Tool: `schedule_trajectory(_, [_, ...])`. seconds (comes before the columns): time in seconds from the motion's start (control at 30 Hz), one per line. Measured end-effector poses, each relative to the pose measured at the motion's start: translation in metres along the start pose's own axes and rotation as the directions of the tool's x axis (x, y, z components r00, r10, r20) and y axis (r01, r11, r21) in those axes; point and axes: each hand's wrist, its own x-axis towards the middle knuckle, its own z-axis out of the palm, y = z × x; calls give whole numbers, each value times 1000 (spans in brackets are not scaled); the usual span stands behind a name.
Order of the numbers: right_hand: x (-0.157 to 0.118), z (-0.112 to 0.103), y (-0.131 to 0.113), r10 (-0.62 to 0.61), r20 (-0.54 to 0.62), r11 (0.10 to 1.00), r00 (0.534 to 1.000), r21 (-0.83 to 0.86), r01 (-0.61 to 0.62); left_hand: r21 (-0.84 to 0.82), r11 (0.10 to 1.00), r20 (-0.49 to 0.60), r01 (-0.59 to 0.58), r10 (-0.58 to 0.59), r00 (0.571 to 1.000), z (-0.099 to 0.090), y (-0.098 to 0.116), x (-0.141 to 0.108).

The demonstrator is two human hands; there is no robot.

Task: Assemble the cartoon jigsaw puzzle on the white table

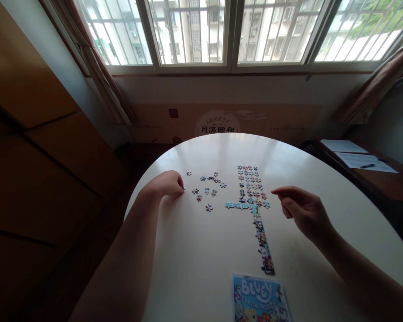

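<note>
My left hand (171, 183) is closed in a pinch at the left side of the white table, with a small jigsaw puzzle piece (183, 189) at its fingertips. Loose puzzle pieces (207, 191) lie scattered just to its right. My right hand (300, 208) hovers right of the sorted rows of pieces (250, 181); its index finger stretches toward them, the other fingers curl loosely, and nothing shows in it. Below those rows, a joined blue strip (238, 205) meets a joined edge strip (263, 243) running toward me, forming a corner.
The puzzle's picture sheet (260, 298), marked "Bluey", lies at the near side of the round table (195, 268). Papers (364, 161) and a dark pen rest on a brown desk at the right. A wooden cabinet (53, 188) stands left; barred windows are ahead.
</note>
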Motion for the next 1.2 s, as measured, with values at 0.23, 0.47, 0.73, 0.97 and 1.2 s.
schedule_trajectory(0.23, [3,1,-5,-40,-12,999,999,34,41,-352,926,-63,-137,123,990,-9,6,-9])
schedule_trajectory(0.47, [1,7,-20,-81,114,995,990,-52,88,-605,692,-179,-392,362,915,1,71,-37])
schedule_trajectory(0.73, [13,-9,-8,-82,93,996,992,49,78,-552,688,283,-471,686,670,36,137,-86])
schedule_trajectory(0.97, [16,-9,-9,-70,152,995,986,-54,79,-585,735,458,-342,648,609,64,146,-83])
schedule_trajectory(1.2, [18,-11,-5,-53,227,993,973,-88,75,-569,768,514,-294,611,602,67,143,-72])
